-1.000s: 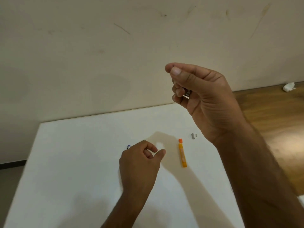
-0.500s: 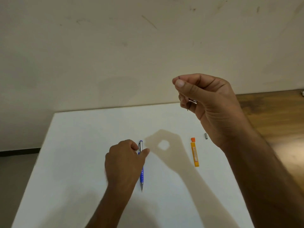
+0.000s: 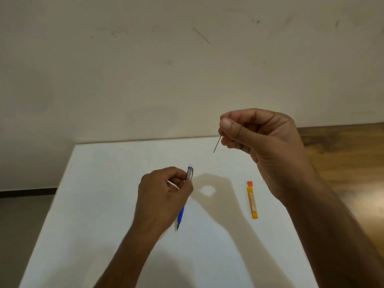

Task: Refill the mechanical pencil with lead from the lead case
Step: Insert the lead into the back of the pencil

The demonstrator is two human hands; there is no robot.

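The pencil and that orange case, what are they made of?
The mechanical pencil looks like glossy blue plastic with a silvery, perhaps metal, upper end; the shine suggests so. The lead case looks like smooth orange-yellow plastic with a label, lying on the table.

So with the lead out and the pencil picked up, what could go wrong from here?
1. The thin dark lead is pinched at one end by the right hand, most of it sticking out unsupported; it could snap or slip.
2. The blue and silver mechanical pencil is tilted in the left hand, well apart from the lead; missing its small top opening seems likely.
3. The orange lead case lies near the right forearm and could be knocked.
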